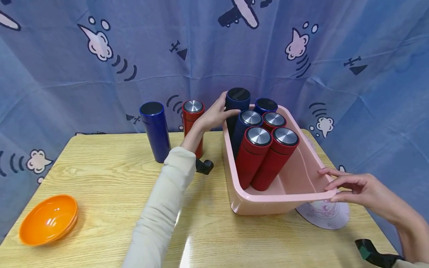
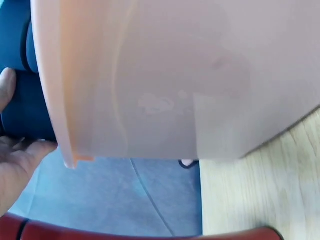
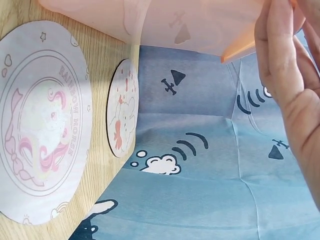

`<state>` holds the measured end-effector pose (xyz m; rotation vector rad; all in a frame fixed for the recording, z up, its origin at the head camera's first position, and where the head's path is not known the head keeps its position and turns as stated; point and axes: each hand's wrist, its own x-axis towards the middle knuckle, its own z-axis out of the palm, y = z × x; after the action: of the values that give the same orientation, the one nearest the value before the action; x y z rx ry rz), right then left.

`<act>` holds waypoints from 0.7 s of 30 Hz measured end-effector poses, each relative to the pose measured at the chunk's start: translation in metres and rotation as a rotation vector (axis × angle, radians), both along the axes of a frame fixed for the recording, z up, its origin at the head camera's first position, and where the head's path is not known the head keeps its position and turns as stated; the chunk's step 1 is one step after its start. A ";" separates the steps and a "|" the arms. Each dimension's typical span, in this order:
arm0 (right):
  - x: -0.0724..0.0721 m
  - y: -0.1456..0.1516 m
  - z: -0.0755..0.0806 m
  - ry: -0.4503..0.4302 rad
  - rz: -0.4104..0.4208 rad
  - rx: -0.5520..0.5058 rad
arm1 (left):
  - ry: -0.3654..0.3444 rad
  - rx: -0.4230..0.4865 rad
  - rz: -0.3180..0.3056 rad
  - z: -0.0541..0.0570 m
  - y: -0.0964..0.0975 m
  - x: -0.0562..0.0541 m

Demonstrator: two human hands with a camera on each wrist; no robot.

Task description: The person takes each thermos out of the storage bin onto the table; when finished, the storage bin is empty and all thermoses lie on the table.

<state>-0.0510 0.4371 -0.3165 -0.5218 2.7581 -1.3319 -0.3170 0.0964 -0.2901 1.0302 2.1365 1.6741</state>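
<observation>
A pink plastic bin [image 1: 264, 207] stands on the table, holding several flasks. My left hand [image 1: 214, 113] grips a dark navy flask [image 1: 238, 95] with a black lid, in the bin's far left corner. Its fingers wrap the flask's side above the rim in the left wrist view. Beside it are a navy flask [image 1: 244, 130] with a steel lid, a blue black-lidded flask [image 1: 266, 105] and a red flask [image 1: 274, 120]. Two taller-looking red flasks [image 1: 249, 158] lean nearer the front. My right hand [image 1: 365, 190] pinches the bin's rim at the near right corner.
Left of the bin stand a blue flask [image 1: 156, 134] and a red flask [image 1: 193, 113], the latter partly behind my left forearm. An orange bowl [image 1: 50, 219] sits at the near left. Round printed mats [image 3: 45, 125] lie by the bin's right side. A blue curtain [image 1: 151, 48] hangs behind.
</observation>
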 end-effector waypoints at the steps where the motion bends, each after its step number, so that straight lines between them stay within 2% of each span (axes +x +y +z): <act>1: 0.000 0.000 0.000 -0.004 0.000 -0.002 | -0.006 0.003 0.006 0.002 0.000 0.000; 5: 0.000 0.000 0.000 -0.005 0.002 -0.004 | -0.010 0.025 0.031 0.011 0.001 0.005; 13: 0.001 0.000 0.000 -0.006 -0.021 0.009 | -0.051 0.142 0.079 0.029 0.006 0.014; 21: 0.001 -0.001 0.000 -0.007 -0.023 0.004 | -0.029 0.209 0.103 0.046 0.004 0.020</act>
<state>-0.0501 0.4360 -0.3166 -0.4857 2.7690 -1.3304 -0.2969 0.1003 -0.2436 0.9567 2.0630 1.9825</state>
